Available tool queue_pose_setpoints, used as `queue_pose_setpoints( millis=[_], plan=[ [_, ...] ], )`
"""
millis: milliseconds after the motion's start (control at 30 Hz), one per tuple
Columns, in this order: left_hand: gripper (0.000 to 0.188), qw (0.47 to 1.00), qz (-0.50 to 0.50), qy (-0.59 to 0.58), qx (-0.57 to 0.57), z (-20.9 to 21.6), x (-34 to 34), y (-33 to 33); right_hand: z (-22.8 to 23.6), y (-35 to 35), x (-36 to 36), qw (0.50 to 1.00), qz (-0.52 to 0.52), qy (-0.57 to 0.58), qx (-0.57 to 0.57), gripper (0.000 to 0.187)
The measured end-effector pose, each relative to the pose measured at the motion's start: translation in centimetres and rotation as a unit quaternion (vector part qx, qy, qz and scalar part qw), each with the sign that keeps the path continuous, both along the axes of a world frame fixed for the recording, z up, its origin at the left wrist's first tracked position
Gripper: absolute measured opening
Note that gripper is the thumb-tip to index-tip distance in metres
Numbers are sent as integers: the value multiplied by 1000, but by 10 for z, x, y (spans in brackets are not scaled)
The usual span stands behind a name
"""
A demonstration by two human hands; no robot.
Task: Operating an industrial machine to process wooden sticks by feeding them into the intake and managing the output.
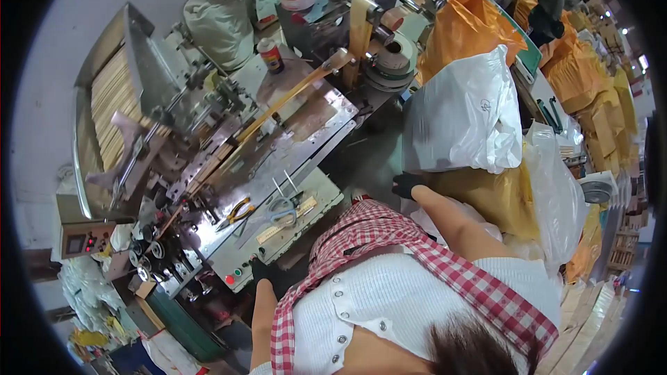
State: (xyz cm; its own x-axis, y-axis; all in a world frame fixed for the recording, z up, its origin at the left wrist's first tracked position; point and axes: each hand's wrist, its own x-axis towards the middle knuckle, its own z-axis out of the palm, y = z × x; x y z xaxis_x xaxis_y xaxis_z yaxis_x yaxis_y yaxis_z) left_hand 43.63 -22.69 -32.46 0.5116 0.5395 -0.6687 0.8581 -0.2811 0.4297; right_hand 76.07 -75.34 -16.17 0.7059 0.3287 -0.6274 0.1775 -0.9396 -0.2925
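At the round green button (237, 272) on the pale metal control panel (233, 257), the black-gloved left hand (269, 276) reaches forward (I cannot tell its fingers' spread); rightward, the black-gloved right hand (408, 185) angles leftward near the shiny white plastic sack (458, 114), grip likewise unclear.

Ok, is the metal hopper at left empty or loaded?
Loaded: the metal hopper holds many pale strips lined up between its walls.

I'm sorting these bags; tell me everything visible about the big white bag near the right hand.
The white bag looks like shiny, creased plastic, bulky and boxy, with a dark mark on its side. It stands between an orange bag and a yellowish bag. The black-gloved right hand is near its lower left corner; whether they touch is unclear.
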Motion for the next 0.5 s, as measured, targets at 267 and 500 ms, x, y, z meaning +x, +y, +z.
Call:
queue_pose_setpoints(
  millis=[267, 500],
  plan=[
    [78, 983, -92, 146, 63, 123, 86, -62, -40, -77, 53, 998, -63, -14, 8, 32],
    [78, 997, 18, 73, 18, 9, 16, -11, -26, -84, 18, 996, -79, 22, -24, 46]
  ],
)
